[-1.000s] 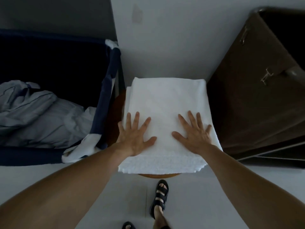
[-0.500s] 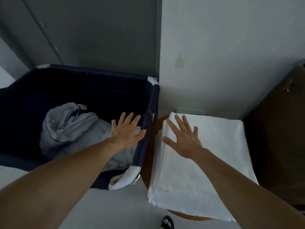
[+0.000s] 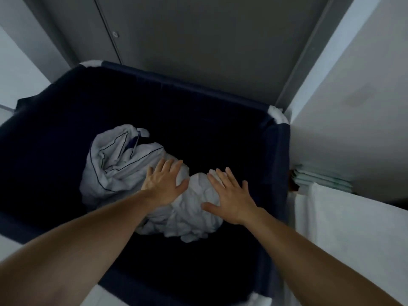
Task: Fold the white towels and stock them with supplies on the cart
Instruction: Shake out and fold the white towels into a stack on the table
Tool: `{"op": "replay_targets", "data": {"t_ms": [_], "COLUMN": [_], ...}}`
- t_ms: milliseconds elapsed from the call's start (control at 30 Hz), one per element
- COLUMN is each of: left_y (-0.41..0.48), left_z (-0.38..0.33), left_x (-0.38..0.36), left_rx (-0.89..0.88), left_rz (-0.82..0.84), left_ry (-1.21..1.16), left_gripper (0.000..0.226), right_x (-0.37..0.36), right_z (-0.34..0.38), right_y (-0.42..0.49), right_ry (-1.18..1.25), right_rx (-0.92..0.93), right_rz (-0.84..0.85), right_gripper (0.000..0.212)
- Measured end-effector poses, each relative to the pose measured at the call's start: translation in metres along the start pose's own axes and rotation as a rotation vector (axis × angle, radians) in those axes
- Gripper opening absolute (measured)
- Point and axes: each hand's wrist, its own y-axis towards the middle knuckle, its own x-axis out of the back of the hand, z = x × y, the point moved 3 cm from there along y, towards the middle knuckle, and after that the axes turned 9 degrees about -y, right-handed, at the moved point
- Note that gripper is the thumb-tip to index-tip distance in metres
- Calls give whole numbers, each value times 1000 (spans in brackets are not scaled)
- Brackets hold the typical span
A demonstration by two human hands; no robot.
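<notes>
A deep navy fabric laundry bin (image 3: pixel 277 151) fills the middle of the view. Inside it lies a crumpled heap of white linen (image 3: pixel 194 215), with a pale piece trimmed in dark piping (image 3: pixel 114 164) at its left. My left hand (image 3: pixel 164 184) is spread flat over the top of the heap, fingers straight. My right hand (image 3: pixel 229 199) hovers just to the right, also spread with straight fingers, over the crumpled white cloth. Neither hand grips anything. The folded white towel (image 3: pixel 344 228) lies at the right edge, outside the bin.
A small stack of pale green folded cloths (image 3: pixel 320 180) sits behind the folded towel against the white wall (image 3: pixel 353 85). Grey cabinet doors (image 3: pixel 187 36) stand behind the bin. Pale floor shows at the lower left.
Both hands left the folded towel and swung left into the laundry bin. They now reach down onto the crumpled linen, and the view has turned left with them.
</notes>
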Motion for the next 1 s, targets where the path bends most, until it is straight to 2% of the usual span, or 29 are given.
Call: {"op": "replay_targets", "data": {"t_ms": [300,500,633,700,767,933,1000], "left_y": [98,156,182,186,186,176,169], "left_z": [123,166,183,187,188,192,191], "left_x": [-123,-217,-261,-274,-283,-296,-290], "left_rx": [-51,-104,-138,-152,-176,-187,-173], "left_rz": [234,246,183,113,61,73,129], "left_ry": [9,0,-83,-161,-230,-265,-229], "left_gripper": [78,80,79,82,81,80,85], "right_x": [-140,-252,-322,-351,-374,-389,-377], "right_z": [10,-3,-17,-20,-19,-6,-6], "right_y": [144,221,261,275,286,286,277], "right_ry": [163,231,144,76,68,201,360], "right_rx": [-228,-320,-371,-380,-392,-395,-387], "right_rz": [370,422,385,358,319,164,62], "right_gripper": [118,134,152,153,142,46,21]}}
